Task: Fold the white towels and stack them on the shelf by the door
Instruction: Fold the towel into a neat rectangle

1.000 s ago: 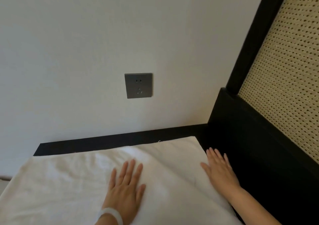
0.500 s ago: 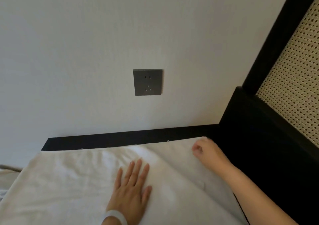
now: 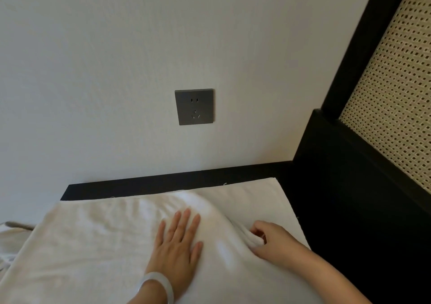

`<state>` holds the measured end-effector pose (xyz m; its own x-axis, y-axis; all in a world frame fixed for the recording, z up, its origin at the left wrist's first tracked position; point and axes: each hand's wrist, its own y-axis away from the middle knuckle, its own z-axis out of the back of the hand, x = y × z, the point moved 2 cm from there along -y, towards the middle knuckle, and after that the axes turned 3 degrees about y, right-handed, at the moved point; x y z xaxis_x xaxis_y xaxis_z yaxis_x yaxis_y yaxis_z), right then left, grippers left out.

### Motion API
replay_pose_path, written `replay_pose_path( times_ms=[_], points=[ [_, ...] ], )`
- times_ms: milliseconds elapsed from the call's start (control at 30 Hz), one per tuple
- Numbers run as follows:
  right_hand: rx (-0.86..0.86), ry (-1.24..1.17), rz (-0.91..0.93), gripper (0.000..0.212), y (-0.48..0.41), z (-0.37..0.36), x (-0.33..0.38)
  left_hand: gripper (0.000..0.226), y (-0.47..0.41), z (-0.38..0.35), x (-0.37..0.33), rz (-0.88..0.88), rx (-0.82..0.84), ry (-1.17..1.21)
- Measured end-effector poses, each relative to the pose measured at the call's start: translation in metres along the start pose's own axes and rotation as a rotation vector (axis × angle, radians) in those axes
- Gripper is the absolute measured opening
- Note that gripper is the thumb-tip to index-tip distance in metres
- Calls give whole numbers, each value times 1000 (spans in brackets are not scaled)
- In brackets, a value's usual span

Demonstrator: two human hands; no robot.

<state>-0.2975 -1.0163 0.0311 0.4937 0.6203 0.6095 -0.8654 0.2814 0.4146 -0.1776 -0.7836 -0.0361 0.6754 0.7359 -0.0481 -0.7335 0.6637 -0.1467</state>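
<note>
A white towel (image 3: 93,240) lies spread over a black surface (image 3: 163,182) against the wall. My left hand (image 3: 177,245) presses flat on the towel's middle, fingers straight, with a pale bangle on the wrist. Just to its right, my right hand (image 3: 270,243) pinches a bunched fold of the towel and holds it lifted a little off the layer beneath. The towel's right edge (image 3: 282,205) runs along the dark frame.
A grey wall socket (image 3: 194,106) sits on the white wall above the towel. A black frame with a woven cane panel (image 3: 396,94) rises at the right. More white cloth (image 3: 9,240) lies at the far left edge.
My right hand went from lying flat at the towel's right edge to its far corner, then came back toward me gripping a fold of towel. The left hand stayed pressed flat.
</note>
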Motion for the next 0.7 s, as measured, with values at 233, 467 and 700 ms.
replay_pose_path(
  times_ms=[233, 467, 700],
  points=[
    [-184, -89, -77, 23, -5, 9, -9, 58, -1, 0, 1, 11, -5, -6],
    [-365, -103, -182, 51, -43, 69, -20, 59, -2, -1, 1, 1, -27, 19],
    [-236, -26, -86, 60, -43, 74, -41, 59, -3, 0, 1, -8, -38, 50]
  ],
)
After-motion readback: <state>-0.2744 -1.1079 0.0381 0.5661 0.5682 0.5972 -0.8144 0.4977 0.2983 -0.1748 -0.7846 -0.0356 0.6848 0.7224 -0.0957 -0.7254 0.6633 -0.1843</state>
